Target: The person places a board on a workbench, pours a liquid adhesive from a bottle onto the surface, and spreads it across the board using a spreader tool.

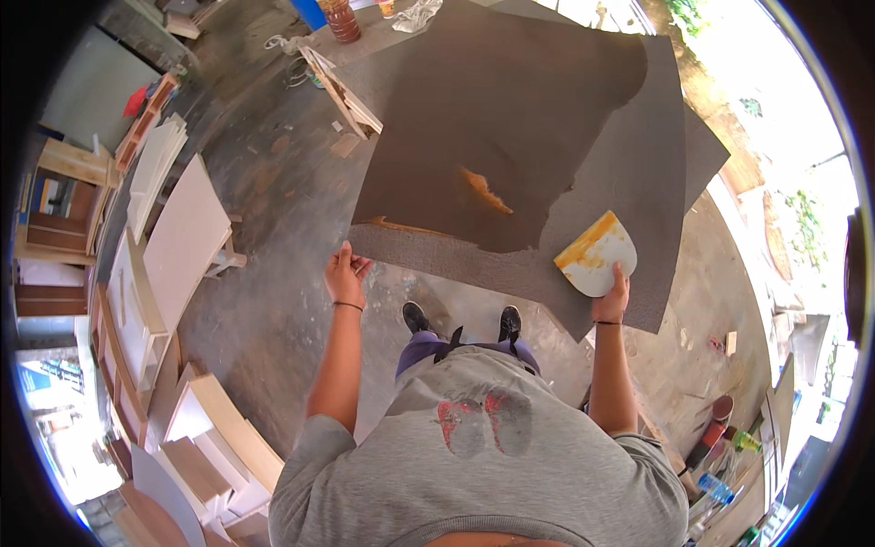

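Observation:
A large dark brown sheet lies in front of me. A darker, wet-looking coat covers most of it, with a streak of orange-yellow glue near its middle and a thin line of it along the left near side. My left hand is at the sheet's near left corner, its fingers closed on the edge. In my right hand is a white, rounded spreader, smeared with the same glue along its straight edge. The spreader is over the sheet's lighter, uncoated right part.
More brown sheet sticks out beneath at the right. Beyond it stand a jar of reddish-brown stuff and a blue container. Pale boards and cabinet parts line the left. Bottles and a sander-like tool lie at lower right.

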### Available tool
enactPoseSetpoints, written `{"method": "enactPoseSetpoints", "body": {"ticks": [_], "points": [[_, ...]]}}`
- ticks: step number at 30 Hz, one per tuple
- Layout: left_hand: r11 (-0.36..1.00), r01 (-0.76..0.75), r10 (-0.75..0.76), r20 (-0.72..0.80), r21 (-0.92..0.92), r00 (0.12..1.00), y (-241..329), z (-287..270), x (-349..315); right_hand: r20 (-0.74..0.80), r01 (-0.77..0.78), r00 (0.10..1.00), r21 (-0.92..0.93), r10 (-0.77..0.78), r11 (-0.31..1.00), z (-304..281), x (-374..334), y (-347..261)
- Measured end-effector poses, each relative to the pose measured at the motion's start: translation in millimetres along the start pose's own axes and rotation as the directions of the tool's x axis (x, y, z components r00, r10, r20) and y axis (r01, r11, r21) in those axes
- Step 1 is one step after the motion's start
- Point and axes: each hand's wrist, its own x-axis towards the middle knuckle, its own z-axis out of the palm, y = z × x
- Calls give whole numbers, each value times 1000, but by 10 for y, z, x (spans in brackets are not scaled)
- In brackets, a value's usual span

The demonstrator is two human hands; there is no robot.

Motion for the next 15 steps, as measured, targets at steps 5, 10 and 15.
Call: {"method": "enactPoseSetpoints", "body": {"ticks": [5,10,15], "points": [[995,-69,62,98,70,993,613,253,757,-18,39,999,43,-38,998,428,-310,451],[969,-185,155,177,165,972,1323,637,1431,-24,24,999,118,-21,993,969,-515,852],[919,-249,165,276,307,947,1564,1169,2024,-62,37,998,106,-31,994,1349,-591,1020]]}}
